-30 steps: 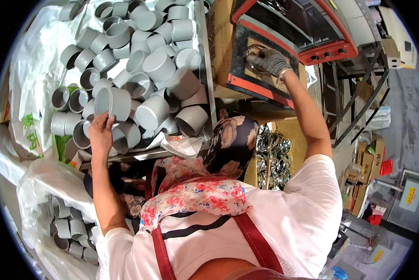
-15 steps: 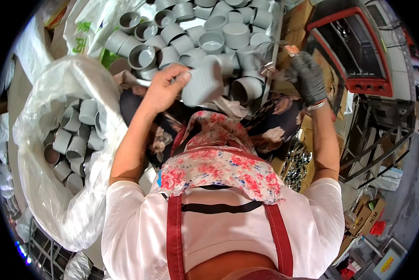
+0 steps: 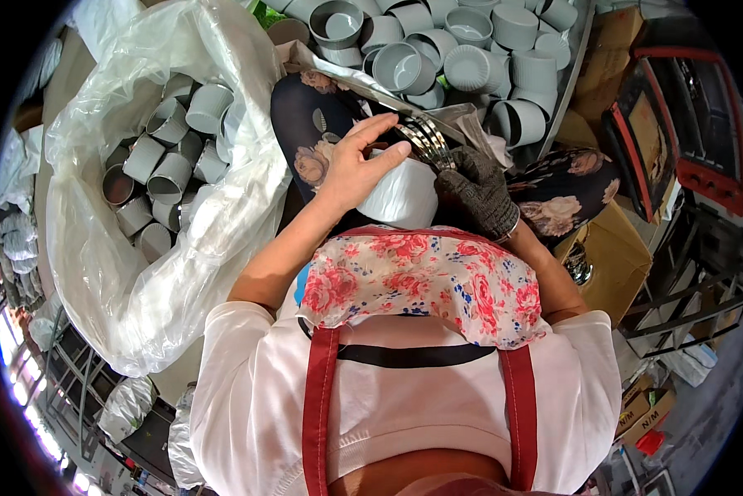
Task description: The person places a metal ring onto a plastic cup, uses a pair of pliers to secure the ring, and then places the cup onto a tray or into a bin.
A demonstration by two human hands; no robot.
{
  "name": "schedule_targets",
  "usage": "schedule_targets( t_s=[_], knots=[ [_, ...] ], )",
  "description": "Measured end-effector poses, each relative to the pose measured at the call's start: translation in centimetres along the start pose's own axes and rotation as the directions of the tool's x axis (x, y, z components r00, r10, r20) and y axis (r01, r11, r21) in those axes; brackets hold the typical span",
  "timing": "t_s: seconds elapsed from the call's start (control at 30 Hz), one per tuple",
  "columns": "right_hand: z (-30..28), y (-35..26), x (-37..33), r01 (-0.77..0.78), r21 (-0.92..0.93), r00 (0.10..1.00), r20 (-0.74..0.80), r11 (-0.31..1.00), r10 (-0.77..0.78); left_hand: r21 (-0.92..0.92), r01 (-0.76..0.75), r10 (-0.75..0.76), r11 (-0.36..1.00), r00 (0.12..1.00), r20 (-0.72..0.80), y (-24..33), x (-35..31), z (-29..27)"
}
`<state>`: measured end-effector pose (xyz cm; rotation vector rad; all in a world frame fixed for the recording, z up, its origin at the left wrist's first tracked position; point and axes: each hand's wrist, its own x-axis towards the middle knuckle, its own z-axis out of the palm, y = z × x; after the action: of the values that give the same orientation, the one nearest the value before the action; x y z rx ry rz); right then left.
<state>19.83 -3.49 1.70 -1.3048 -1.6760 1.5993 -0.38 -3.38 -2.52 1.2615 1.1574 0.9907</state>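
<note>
A pale grey ribbed pot [image 3: 400,197] is tilted over my lap, just beyond the floral apron. My bare left hand [image 3: 361,165] is at its upper left side, thumb and fingers around the edge; the fingertips come close to the metal. In a dark knitted glove, my right hand [image 3: 480,194] grips a bunch of shiny curved metal strips [image 3: 425,139] at the pot's right side. The strips fan out toward my left fingers. Their lower ends are hidden by the glove, and the pot's opening is mostly out of sight.
Many grey pots [image 3: 404,68] lie heaped ahead of me. At my left stands a clear plastic bag [image 3: 82,248] with more pots inside. To the right are a cardboard box [image 3: 611,256] with shiny metal pieces, a red-framed oven [image 3: 710,186] and a black metal rack [image 3: 685,289].
The pot in my left hand has come down toward my lap. My gloved right hand has moved in from the far right to the pot. The view has shifted too.
</note>
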Motion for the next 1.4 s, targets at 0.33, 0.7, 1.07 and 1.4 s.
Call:
schedule_targets(
  t_s=[0.33, 0.7, 1.07, 1.4],
  knots=[
    [0.9, 0.5, -0.5, -0.108, 0.094, 0.992, -0.052, 0.990, 0.113, 0.042, 0.193, -0.182, 0.980, 0.965, -0.191, -0.4, -1.4, 0.5],
    [0.2, 1.9, 1.4, 0.513, -0.690, 0.789, 0.144, 0.510, -0.598, 0.104, -0.008, 0.033, 0.995, 0.971, -0.238, 0.6, -1.6, 1.2],
    [2.0, 0.7, 0.1, -0.094, 0.192, 0.985, -0.124, 0.977, 0.119, -0.432, 0.546, -0.533, 0.718, 0.830, 0.163, 2.8, -0.4, 0.8],
    [2.7, 2.1, 0.7, -0.015, 0.026, 0.977, -0.212, 1.000, 0.020, 0.034, -0.034, 0.030, 0.999, 0.993, 0.112, -0.1, -1.3, -0.1]
  ],
)
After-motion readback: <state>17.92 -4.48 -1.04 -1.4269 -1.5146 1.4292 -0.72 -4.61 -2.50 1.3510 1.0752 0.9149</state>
